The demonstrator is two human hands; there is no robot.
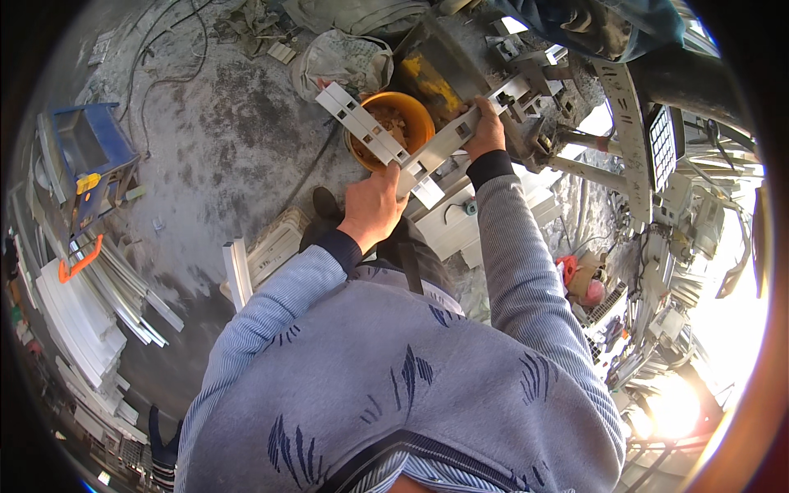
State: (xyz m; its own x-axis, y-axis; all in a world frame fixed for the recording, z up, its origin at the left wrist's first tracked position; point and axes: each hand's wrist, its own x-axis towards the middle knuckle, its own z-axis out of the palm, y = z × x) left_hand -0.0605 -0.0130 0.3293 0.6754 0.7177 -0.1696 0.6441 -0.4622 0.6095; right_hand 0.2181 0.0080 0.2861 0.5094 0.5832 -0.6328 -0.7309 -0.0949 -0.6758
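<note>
My left hand [371, 207] is closed round the near end of a pale metal profile [440, 147] with square cut-outs. My right hand [486, 134] grips the same profile farther up, thumb and fingers on its edges. The profile slants up to the right, its far end at a metal machine [538, 127]. Another slotted profile [359, 122] lies across the orange bucket [424, 123], its near end beside my left fingers. Brownish scraps [389, 123] fill part of the bucket. Part of each hand's grip is hidden beneath the profile.
A white sack [345, 62] sits behind the bucket, by a yellow-stained metal plate [431, 78]. A keypad panel [662, 148] stands right. Stacked profiles [275, 246] are near my left leg. Far left are a blue stand [94, 140], an orange handle [80, 261] and long white profiles [78, 320].
</note>
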